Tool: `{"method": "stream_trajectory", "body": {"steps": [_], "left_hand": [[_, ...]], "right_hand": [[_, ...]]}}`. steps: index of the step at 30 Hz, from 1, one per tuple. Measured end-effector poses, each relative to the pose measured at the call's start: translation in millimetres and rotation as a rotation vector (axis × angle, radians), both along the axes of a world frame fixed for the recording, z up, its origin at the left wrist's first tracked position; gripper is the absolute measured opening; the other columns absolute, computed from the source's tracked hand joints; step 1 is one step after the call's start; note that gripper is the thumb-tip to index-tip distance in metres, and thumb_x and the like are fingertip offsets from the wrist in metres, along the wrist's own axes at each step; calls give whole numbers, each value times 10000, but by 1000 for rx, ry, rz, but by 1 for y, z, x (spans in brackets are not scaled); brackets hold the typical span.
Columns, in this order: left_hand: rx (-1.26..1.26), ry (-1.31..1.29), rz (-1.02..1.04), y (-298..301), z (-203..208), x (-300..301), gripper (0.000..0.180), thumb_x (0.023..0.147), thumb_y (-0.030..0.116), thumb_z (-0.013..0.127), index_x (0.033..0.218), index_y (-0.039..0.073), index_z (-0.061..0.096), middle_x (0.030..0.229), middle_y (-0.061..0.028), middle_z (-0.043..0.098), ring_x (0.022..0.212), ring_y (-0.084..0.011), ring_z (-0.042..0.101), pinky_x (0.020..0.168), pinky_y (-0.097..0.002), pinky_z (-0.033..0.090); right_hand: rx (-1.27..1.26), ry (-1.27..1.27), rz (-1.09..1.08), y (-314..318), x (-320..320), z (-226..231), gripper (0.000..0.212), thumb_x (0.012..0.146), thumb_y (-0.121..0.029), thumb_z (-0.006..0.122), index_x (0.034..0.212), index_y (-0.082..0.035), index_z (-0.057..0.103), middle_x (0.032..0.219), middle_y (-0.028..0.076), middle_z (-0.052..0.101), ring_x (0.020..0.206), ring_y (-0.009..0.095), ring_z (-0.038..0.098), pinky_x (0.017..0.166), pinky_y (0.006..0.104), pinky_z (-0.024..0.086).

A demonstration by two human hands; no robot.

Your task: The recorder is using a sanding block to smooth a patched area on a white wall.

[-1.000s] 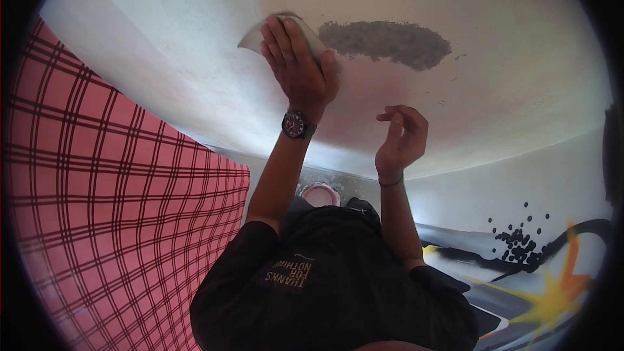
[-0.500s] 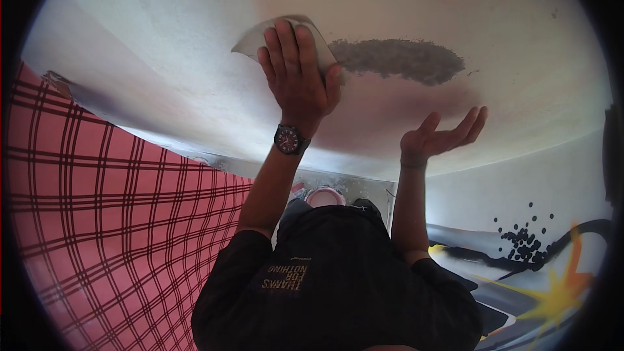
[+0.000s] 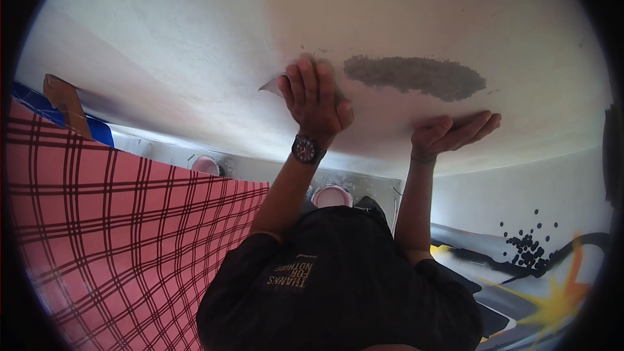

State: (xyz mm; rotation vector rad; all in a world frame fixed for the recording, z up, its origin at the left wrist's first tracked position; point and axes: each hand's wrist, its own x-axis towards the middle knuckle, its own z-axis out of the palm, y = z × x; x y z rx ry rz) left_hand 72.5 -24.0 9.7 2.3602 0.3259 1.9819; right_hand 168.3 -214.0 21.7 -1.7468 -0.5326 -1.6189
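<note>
My left hand (image 3: 315,101), a dark watch on its wrist, presses flat with fingers extended on a thin sheet of sandpaper (image 3: 275,86) against the white plastered surface (image 3: 214,45). Most of the sheet is hidden beneath the hand; a curled corner pokes out on the left. To the right of that hand lies a rough grey patch (image 3: 416,77) in the plaster. Below the patch, my right hand (image 3: 455,133) is held palm up with nothing in it, its fingers stretched out and apparently resting on the same surface.
A pink wall with dark checked lines (image 3: 143,221) runs along the left. Far left are a brown strip (image 3: 68,105) and a blue piece (image 3: 101,131). Pinkish buckets (image 3: 333,196) stand low behind my body. On the right is a painted wall (image 3: 533,247) with black dots and a yellow burst.
My left hand has moved right and down with the sheet, which shows less now. My right hand has shifted slightly right and flattened toward the plaster. The view has shifted, uncovering the blue piece and another bucket.
</note>
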Motion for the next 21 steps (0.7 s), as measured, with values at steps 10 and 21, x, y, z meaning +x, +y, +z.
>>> {"method": "stream_trajectory", "body": {"steps": [10,21], "left_hand": [[-97,-220,-170,-5,-8,-4,593,952,254,535,1407,-42,296,1463,-263,274,1347,-446,303,1103,-569,262],[-303,228,-199,-44,32,-47,595,917,106,529,1456,-9,304,1536,-269,177,1436,-443,127,1129,-585,158]], "right_hand": [[-88,510,736,60,-98,-10,104,807,-11,657,901,14,618,781,112,647,616,203,612,576,303,486],[185,764,992,63,-103,0,114,851,20,652,965,11,650,828,109,685,738,158,686,663,279,539]]}}
